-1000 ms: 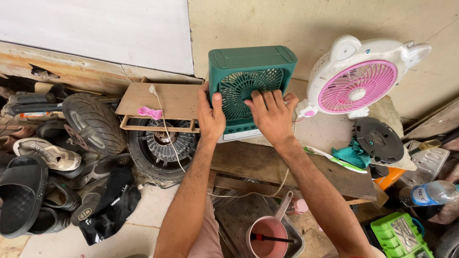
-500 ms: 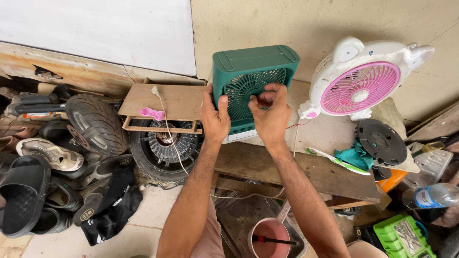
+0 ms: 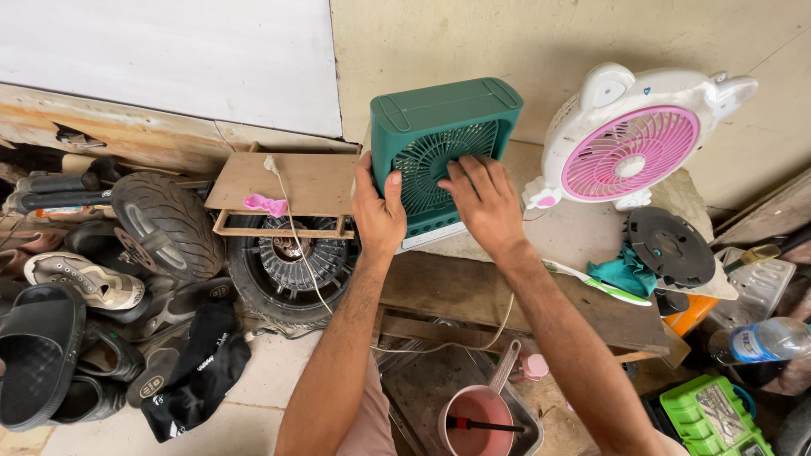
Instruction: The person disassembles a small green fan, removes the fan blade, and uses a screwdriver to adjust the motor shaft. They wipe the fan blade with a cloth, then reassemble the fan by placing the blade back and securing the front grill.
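A square green fan (image 3: 443, 127) stands upright on a wooden bench (image 3: 473, 291) against the wall. My left hand (image 3: 378, 211) grips its lower left edge, thumb on the front. My right hand (image 3: 479, 198) rests flat on the round front grille, fingers spread across its lower right part. A white cord (image 3: 297, 245) runs down from the left of the fan toward the floor.
A white and pink round fan (image 3: 634, 148) stands to the right, with a black disc (image 3: 670, 247), teal cloth and green-white toothbrush (image 3: 591, 283) below it. Tyres (image 3: 165, 221), a small wooden rack and shoes crowd the left. A pink pot (image 3: 477, 418) and green toolbox (image 3: 710, 418) lie below.
My right hand has gone from fingers bunched at the grille's centre to lying flat on the grille. The fan now sits turned a little more. My left hand kept its hold.
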